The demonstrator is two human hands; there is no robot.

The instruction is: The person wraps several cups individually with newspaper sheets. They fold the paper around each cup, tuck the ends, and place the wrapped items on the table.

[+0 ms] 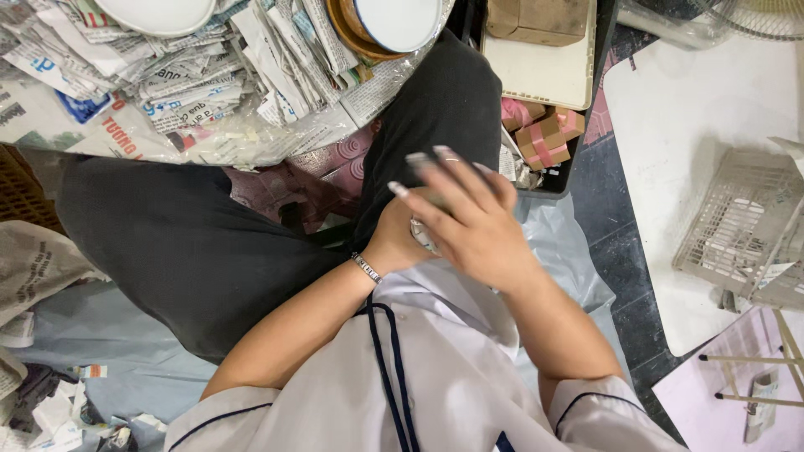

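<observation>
White shirt [435,377] below, both hands' fingers [444,180] wrap a newspaper-covered bundle [421,232], mostly hidden

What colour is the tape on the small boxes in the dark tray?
Pink tape, on brown small boxes, head view.

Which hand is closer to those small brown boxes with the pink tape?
Right. The right hand lies just below-left of the taped boxes; the left hand sits behind it, farther away.

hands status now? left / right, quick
Left hand: mostly hidden under the right, closed on a small newspaper-wrapped bundle.
Right hand: fingers spread, laid over the bundle; blurred, grip cannot be told.
</observation>
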